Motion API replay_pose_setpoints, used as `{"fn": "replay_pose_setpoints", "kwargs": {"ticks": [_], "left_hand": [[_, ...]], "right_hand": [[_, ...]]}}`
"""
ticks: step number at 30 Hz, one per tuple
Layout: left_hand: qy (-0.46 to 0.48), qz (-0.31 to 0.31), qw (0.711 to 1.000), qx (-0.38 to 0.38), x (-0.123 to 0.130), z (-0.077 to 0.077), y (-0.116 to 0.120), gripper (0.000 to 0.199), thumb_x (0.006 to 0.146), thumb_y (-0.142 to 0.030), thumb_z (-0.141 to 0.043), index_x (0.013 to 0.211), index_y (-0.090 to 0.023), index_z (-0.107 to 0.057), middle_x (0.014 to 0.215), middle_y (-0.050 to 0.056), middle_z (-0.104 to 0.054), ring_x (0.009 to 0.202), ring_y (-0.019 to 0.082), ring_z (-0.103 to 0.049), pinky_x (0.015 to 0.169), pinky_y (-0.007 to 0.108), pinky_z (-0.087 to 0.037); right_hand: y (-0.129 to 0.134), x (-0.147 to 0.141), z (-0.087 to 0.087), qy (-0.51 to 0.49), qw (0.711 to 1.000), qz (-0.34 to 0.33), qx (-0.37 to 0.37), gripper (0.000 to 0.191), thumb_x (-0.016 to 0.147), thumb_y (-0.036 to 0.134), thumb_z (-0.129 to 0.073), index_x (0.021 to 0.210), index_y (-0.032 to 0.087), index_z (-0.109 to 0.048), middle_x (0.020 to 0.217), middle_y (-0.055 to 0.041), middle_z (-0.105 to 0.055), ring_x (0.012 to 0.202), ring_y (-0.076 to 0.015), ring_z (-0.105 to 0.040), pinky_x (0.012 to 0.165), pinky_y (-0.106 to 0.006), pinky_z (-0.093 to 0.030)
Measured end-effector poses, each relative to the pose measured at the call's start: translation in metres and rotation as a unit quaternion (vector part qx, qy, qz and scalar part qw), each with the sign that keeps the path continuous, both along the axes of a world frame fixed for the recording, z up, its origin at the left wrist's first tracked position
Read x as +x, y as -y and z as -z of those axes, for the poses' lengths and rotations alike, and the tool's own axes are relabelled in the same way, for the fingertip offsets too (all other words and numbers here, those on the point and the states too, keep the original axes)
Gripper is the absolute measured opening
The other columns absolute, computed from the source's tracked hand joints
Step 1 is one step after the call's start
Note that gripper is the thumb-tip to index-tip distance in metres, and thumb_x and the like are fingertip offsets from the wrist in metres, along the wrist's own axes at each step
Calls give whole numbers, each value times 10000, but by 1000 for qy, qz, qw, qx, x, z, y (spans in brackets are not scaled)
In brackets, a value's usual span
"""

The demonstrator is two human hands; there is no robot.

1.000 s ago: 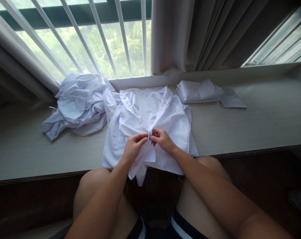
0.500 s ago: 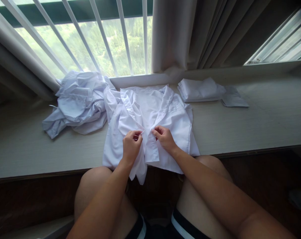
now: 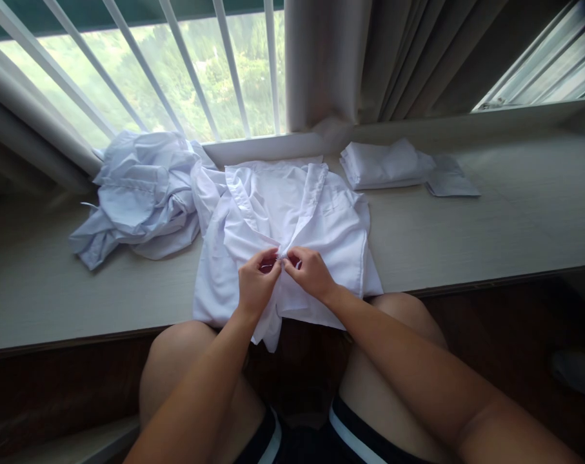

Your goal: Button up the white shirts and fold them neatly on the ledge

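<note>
A white shirt (image 3: pixel 335 225) lies spread on the ledge, its collar end toward the window and its lower hem hanging over the front edge. My left hand (image 3: pixel 260 280) pinches one front edge of the shirt near the middle. Right beside it, my right hand (image 3: pixel 310 270) pinches the opposite front edge, and the fingertips of both hands meet at the front opening. Any button between the fingers is too small to make out.
On the left of the ledge (image 3: pixel 466 238) sits a crumpled heap of white clothing (image 3: pixel 142 193). Folded white cloth (image 3: pixel 384 164) and a small flat packet-like piece (image 3: pixel 451 177) lie at the back right. Behind are a barred window (image 3: pixel 195 77) and grey curtains (image 3: pixel 326 64).
My right hand has moved left with its shirt edge, and the two front edges now come together at my fingertips. The whole view has shifted slightly.
</note>
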State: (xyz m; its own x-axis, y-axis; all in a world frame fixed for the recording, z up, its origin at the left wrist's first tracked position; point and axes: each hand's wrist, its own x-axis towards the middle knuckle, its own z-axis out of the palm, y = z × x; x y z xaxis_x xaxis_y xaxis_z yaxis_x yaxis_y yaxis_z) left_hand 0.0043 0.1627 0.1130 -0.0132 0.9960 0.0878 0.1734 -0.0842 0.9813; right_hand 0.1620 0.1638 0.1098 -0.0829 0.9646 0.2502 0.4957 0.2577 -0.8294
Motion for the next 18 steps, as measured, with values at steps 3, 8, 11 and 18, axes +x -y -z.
{"fn": "replay_pose_setpoints", "kwargs": {"ticks": [3,8,11,18], "left_hand": [[16,19,999,-20,-3,-2,-1,263,816,-330,-795,1042,-197,-815,1009,77,-801,931,233,-745,880,349,-578],[-12,20,1000,14,-4,-2,-2,183,846,-322,-763,974,-212,-832,1002,67,-792,939,225,-726,866,335,-560],[-10,9,1000,6,-2,-1,-3,173,826,-316,-782,954,-209,-831,974,64,-795,914,224,-726,853,332,-555],[-14,-14,1000,-11,-4,3,-5,218,783,-311,-820,967,-197,-796,859,47,-784,808,207,-720,785,310,-537]], "right_hand": [[-1,3,-3,4,1000,-14,-6,161,889,238,-601,733,210,-577,724,3,-610,687,-150,-544,687,-279,-409],[-2,3,-2,14,1000,-22,-11,176,886,239,-610,719,209,-561,717,0,-605,678,-148,-533,677,-277,-401],[-2,3,0,26,999,-23,-16,171,877,232,-612,715,210,-562,716,-1,-606,679,-150,-533,679,-275,-403],[-4,8,4,52,997,-58,0,138,861,128,-520,824,202,-630,829,-34,-675,780,-183,-592,759,-292,-430]]}}
